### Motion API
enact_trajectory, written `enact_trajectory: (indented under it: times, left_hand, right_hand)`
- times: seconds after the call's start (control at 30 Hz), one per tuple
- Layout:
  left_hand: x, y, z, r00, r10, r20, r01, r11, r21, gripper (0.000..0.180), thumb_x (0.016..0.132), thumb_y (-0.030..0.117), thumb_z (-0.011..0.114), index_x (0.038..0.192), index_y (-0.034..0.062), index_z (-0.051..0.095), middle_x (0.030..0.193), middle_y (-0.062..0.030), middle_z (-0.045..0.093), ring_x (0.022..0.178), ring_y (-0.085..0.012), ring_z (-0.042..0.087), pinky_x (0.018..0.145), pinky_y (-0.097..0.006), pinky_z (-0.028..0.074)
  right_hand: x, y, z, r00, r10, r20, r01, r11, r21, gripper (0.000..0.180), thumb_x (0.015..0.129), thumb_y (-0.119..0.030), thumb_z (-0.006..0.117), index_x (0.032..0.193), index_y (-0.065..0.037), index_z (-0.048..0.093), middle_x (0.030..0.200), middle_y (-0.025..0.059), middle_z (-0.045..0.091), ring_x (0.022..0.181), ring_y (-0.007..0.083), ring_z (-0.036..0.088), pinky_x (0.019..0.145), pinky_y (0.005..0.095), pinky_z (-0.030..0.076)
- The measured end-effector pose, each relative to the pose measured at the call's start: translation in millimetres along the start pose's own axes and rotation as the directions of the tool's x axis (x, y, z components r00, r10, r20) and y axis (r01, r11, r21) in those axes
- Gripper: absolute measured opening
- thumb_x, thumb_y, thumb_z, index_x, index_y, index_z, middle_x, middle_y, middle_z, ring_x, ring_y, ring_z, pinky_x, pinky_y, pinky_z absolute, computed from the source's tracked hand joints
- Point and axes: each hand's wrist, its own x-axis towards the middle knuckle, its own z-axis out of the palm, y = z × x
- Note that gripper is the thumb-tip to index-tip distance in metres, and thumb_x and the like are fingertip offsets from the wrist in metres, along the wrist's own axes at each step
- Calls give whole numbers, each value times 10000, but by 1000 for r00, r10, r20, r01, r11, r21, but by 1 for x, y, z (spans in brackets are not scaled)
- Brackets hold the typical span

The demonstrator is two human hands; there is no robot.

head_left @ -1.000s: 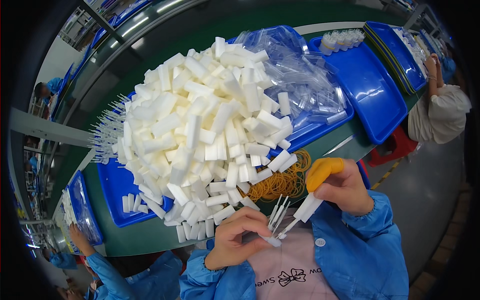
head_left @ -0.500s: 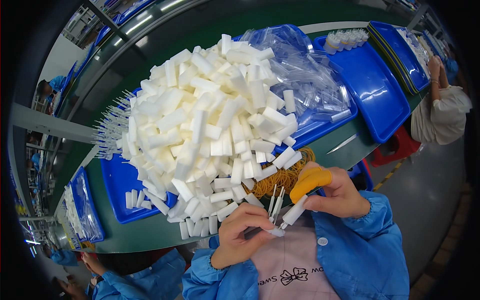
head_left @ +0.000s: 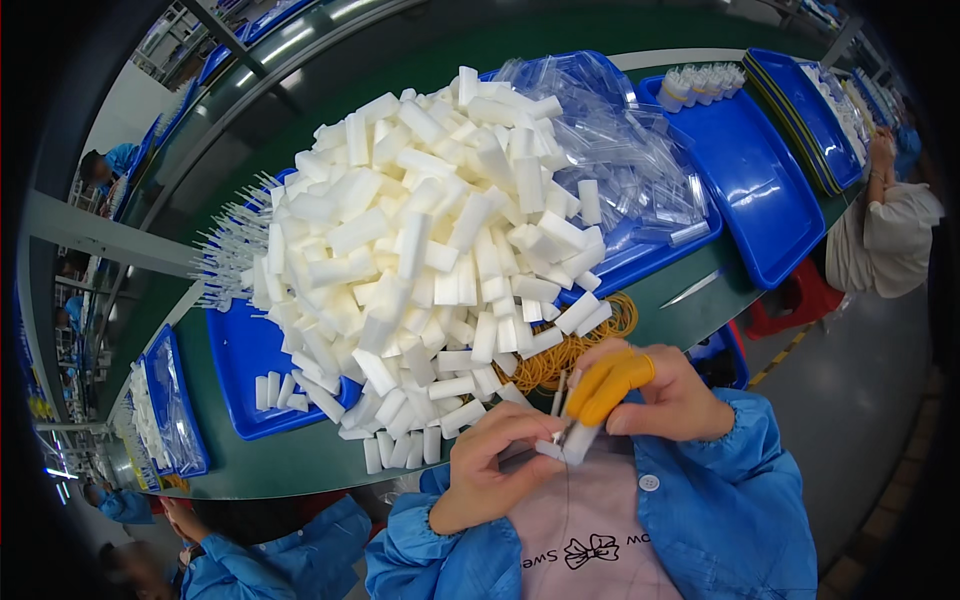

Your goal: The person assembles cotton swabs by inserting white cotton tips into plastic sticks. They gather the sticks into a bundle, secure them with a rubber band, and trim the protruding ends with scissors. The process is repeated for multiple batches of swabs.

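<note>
In front of my chest, my left hand (head_left: pixel 490 470) pinches the lower end of a small part with thin, light-coloured prongs standing up from it. My right hand (head_left: pixel 660 395), with yellow finger covers (head_left: pixel 610 385) on some fingers, is closed on a white foam block (head_left: pixel 580 442) at that same part. The fingers hide most of the prongs, and I cannot tell how far the foam sits on them. Beyond both hands rises a big heap of white foam blocks (head_left: pixel 400 240). A tangle of yellow rubber bands (head_left: pixel 545 368) lies just behind my right hand.
Clear plastic sleeves (head_left: pixel 630 160) fill a blue tray behind the heap. Another blue tray (head_left: pixel 750 190) holds clear cups (head_left: pixel 700 85). Tweezers (head_left: pixel 692 288) lie on the green table (head_left: pixel 290 465). Thin white sticks (head_left: pixel 235 250) bristle at left. Co-workers sit on both sides.
My right hand has moved down and left with the foam block, closer to my left hand. The prongs, plain to see before, are now mostly covered by its fingers.
</note>
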Motion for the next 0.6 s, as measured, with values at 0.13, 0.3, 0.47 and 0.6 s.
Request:
enact_trajectory:
  times: [0.13, 0.3, 0.47, 0.6]
  left_hand:
    - [-3, -4, 1, 987, -53, -151, 27, 985, -169, 290, 722, -11, 743, 992, -10, 639, 965, -108, 599, 860, -172, 572, 772, -277, 465]
    - [-5, -7, -1, 980, -3, -199, -23, 991, -128, 268, 706, -45, 739, 955, -19, 644, 954, -119, 598, 863, -185, 569, 773, -288, 458]
    - [-6, -8, 0, 981, -13, -194, -16, 989, -145, 271, 703, -63, 734, 954, -20, 644, 953, -120, 597, 865, -186, 569, 774, -288, 459]
    - [-7, -8, 0, 980, -9, -201, -19, 990, -139, 271, 706, -63, 733, 958, -18, 645, 956, -121, 597, 866, -186, 569, 780, -292, 461]
  right_hand:
    - [15, 10, -15, 908, -254, -332, -33, 749, -662, 253, 708, -159, 745, 923, -59, 659, 950, 78, 641, 870, 244, 573, 767, 341, 437]
    - [25, 24, -19, 894, -331, -302, -209, 288, -935, 302, 637, -291, 775, 827, -98, 644, 831, 30, 606, 790, 244, 507, 746, 374, 345]
    - [29, 37, -7, 842, -388, -374, -230, 369, -901, 304, 629, -269, 779, 835, -94, 639, 819, 21, 604, 795, 245, 514, 766, 381, 352]
    - [28, 43, -2, 828, -385, -408, -213, 458, -863, 317, 633, -266, 783, 853, -87, 641, 814, 31, 607, 813, 246, 523, 798, 385, 352]
